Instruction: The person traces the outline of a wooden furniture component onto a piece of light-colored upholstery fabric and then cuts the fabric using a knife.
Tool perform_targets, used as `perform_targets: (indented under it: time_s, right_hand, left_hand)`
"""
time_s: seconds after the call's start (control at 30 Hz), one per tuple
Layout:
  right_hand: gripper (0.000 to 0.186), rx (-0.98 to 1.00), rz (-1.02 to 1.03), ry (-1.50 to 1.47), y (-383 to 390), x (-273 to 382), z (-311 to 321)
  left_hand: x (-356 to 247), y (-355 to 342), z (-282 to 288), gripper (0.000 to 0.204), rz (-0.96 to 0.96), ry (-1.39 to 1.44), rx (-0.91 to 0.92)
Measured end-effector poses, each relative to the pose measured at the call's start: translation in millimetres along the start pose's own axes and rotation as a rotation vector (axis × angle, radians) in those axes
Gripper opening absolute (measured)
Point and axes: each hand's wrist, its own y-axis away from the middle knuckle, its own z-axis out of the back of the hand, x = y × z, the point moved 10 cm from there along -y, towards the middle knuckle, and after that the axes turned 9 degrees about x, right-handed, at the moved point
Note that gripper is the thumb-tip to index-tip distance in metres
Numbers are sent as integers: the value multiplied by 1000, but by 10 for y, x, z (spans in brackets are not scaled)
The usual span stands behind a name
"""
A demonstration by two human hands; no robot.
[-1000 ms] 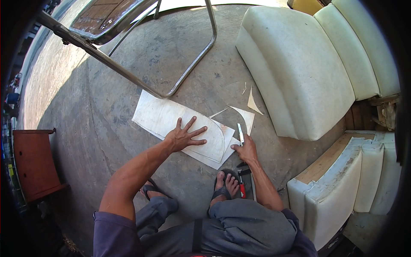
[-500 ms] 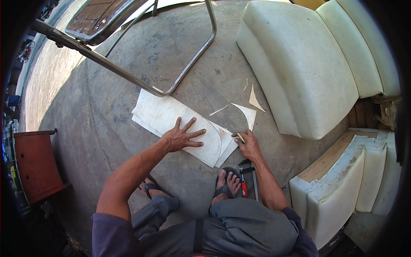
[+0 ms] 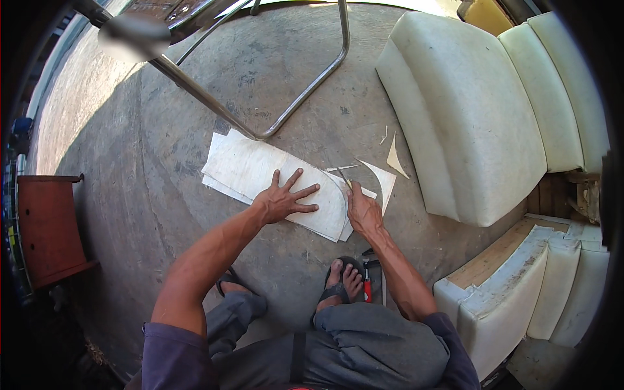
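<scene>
My left hand (image 3: 283, 200) lies spread on the top one of some overlapping white sheets (image 3: 237, 169), which rest on the concrete floor. That top piece has a rounded right end. Beside the curve, my right hand (image 3: 364, 209) grips a slim cutter (image 3: 348, 181), its tip angled up and left; whether the tip touches the sheet I cannot tell. Thin off-white offcuts, including a curved triangular piece (image 3: 385, 183) and a narrow sliver (image 3: 395, 159), lie just beyond it.
A steel tube frame (image 3: 305, 92) stands above the sheets. Pale padded seat sections (image 3: 465, 110) are at the right, a lower padded piece (image 3: 500, 299) nearer me. A red metal object (image 3: 52, 227) stands left. A red-handled clamp (image 3: 367, 289) lies beside my right foot.
My right hand has shifted up and left with the cutter, whose angle has changed toward the sheet's curved end. My left hand remains spread on the sheet.
</scene>
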Motion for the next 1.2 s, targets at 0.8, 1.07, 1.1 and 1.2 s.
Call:
perform_targets:
  time_s: [0.8,1.07,1.1,1.2]
  right_hand:
    - [23,222,54,365,-476,470,-157]
    - [22,283,101,422,-508,524,-43]
    - [22,296,109,428,-513,523,-30]
    - [20,268,154,453,-529,533,-33]
  left_hand:
    - [40,-3,-15,94,-17,127,18]
    - [31,19,-7,90,-18,118,1]
    - [31,15,-9,89,-20,130,11]
    - [21,22,-5,86,-17,139,2]
